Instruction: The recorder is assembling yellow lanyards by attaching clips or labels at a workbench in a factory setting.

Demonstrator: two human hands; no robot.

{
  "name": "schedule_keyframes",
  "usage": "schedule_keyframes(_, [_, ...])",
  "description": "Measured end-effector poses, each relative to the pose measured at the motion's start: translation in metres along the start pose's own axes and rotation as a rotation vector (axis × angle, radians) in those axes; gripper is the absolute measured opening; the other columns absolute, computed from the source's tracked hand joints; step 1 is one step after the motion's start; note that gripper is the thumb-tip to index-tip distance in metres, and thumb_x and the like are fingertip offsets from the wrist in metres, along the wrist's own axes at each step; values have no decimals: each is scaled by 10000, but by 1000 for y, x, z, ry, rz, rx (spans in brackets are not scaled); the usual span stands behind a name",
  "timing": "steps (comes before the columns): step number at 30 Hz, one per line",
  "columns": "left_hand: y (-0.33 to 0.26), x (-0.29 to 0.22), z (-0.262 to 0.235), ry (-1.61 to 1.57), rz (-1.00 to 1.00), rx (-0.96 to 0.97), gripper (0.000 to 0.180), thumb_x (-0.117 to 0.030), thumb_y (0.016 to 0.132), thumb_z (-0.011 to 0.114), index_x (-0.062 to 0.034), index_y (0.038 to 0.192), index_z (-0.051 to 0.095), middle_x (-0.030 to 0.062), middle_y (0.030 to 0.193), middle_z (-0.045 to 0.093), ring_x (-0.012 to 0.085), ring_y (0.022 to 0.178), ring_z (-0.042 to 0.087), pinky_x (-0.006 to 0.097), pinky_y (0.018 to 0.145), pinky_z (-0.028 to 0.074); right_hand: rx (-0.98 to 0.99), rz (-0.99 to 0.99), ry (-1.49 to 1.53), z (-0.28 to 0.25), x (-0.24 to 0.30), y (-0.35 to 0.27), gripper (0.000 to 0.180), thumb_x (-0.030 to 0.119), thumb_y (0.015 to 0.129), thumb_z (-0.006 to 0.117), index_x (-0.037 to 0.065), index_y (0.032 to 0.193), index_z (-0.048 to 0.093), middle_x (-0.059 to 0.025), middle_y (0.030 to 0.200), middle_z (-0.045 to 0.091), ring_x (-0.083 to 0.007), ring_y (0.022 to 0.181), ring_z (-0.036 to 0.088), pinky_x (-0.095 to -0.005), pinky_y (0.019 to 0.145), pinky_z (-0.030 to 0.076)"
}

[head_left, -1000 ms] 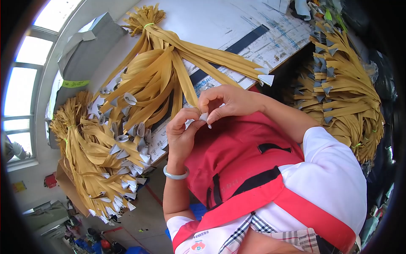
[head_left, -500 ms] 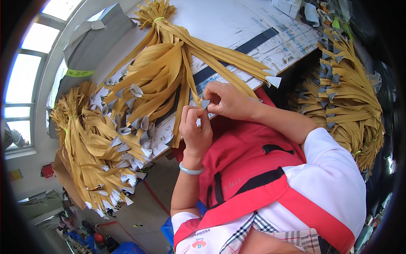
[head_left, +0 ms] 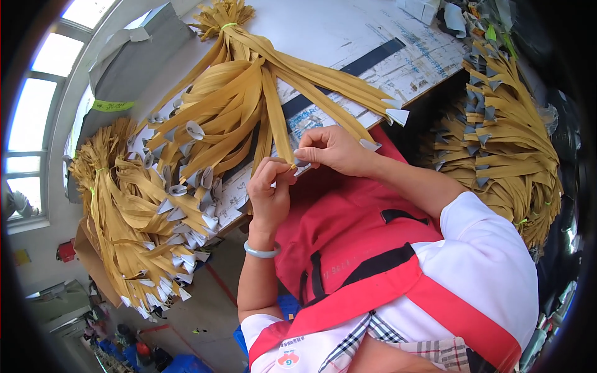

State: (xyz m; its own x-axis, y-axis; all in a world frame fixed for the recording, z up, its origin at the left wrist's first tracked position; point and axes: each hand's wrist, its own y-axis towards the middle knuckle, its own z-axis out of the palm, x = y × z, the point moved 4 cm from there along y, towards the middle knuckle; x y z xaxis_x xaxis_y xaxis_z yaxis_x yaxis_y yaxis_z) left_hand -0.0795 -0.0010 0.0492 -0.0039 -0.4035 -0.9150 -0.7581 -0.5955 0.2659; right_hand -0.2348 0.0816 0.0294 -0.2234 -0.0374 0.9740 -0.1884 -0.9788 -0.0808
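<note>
Both of my hands meet at the near edge of the table, at the lower end of a yellow zipper tape (head_left: 279, 124). My left hand (head_left: 270, 189) is closed, its thumb and fingers pinching the tape's tip. From the right, my right hand (head_left: 336, 151) pinches a small grey tab (head_left: 301, 163) at that same tip; the fingertips hide part of it. The tape hangs from a large bundle of yellow zipper tapes (head_left: 230, 93) on the table, tied near its top with a green band (head_left: 229, 25). Many of its ends carry curled grey-white tabs (head_left: 194, 130).
A second yellow bundle (head_left: 118, 205) droops over the table's left edge. More bundles (head_left: 516, 143) are piled at the right. A grey wrapped stack (head_left: 124, 68) stands at the back left. A dark strip (head_left: 367, 59) crosses the white tabletop (head_left: 311, 28). Blue crates (head_left: 286, 308) sit below.
Both hands have shifted slightly; the left moved left and a little down. The tape between them now lies flatter and shows its broad face. The right fingers cover more of the grey tab.
</note>
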Motion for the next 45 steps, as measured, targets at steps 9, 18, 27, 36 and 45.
schedule_keyframes(9, [-47, 28, -132, 34, -150, -676, 105, 28, 954, 622, -4, 1053, 631, 68, 936, 633, 113, 771, 613, 215, 650, 499, -406, 1, -846, -93, -7, -70, 189, 231, 927, 679, 48, 902, 642, -87, 826, 593, -233, 741, 599, -344, 695, 482])
schedule_keyframes(18, [-28, -5, 33, 209, 98, 98, 214, 64, 882, 654, -15, 1081, 660, 137, 1055, 645, 248, 879, 656, 314, 736, 524, -250, -66, -837, -92, -27, -94, 133, 108, 895, 675, 24, 926, 577, -116, 933, 581, -301, 822, 612, -366, 721, 500])
schedule_keyframes(27, [17, -53, 76, 334, 361, 266, 338, 20, 775, 744, -21, 1098, 651, 137, 1066, 636, 305, 904, 638, 368, 799, 531, -60, -343, -889, -41, 64, -84, 112, 92, 910, 642, 43, 939, 545, -124, 935, 560, -366, 849, 602, -432, 693, 484])
schedule_keyframes(36, [22, -53, 43, 254, 213, 297, 237, 30, 764, 761, -21, 969, 655, 128, 976, 618, 324, 832, 622, 376, 732, 530, 121, -345, -799, -20, 57, -61, 100, 73, 919, 630, 45, 922, 534, -121, 917, 551, -353, 831, 595, -403, 688, 482])
schedule_keyframes(45, [19, -21, 11, -382, -104, 226, 195, 111, 774, 748, 21, 923, 660, 60, 955, 645, 124, 867, 595, 252, 749, 477, 181, -231, -226, -12, 47, -29, 140, 98, 972, 631, 33, 1093, 652, -55, 1026, 597, -129, 888, 606, -268, 802, 499])
